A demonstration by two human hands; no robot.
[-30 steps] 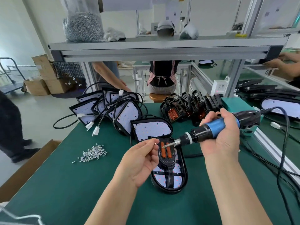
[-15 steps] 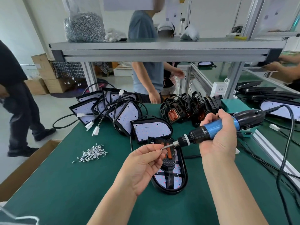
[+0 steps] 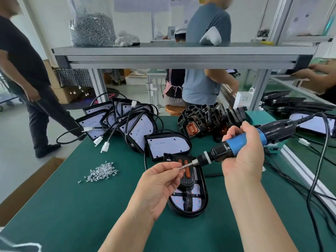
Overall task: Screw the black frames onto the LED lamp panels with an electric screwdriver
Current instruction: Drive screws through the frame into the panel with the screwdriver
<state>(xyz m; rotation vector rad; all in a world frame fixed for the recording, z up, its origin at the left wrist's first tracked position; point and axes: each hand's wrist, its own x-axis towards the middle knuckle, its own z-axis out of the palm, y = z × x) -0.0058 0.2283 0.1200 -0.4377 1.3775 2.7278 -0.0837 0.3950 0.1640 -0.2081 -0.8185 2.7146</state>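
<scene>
View from a head-worn camera, looking down at a green table [image 3: 72, 206].

The left hand [image 3: 160, 180] is raised over the work, thumb and forefinger pinching a small silver screw [image 3: 180, 167], the other fingers curled loosely beneath. The right hand [image 3: 243, 153] is wrapped round the blue barrel of an electric screwdriver [image 3: 218, 153], which lies nearly level and points left so that its bit [image 3: 187, 165] meets the screw. The hands seem to be held this way to load the screw onto the bit before driving it. The screw is tiny, so whether it is already seated on the bit cannot be told.

Directly below them, near the middle of the table, lies an LED lamp panel [image 3: 197, 192] with a black frame [image 3: 187, 180] laid on top, orange inserts at its far end. It lies flat and close in, ready for fastening, and neither hand touches it.

A loose pile of screws [image 3: 101, 172] lies to the left, within easy reach of the left hand. Beyond the work, bare panels [image 3: 127, 122] with white-plugged cables lean together, one panel [image 3: 167, 144] just behind the framed one. A row of spare black frames [image 3: 209, 117] stands at the far right of these. The screwdriver's cable [image 3: 325, 142] loops away to the right.

A bag of screws [image 3: 91, 28] stands on the shelf [image 3: 174, 51] above. Other people stand beyond the table.
</scene>
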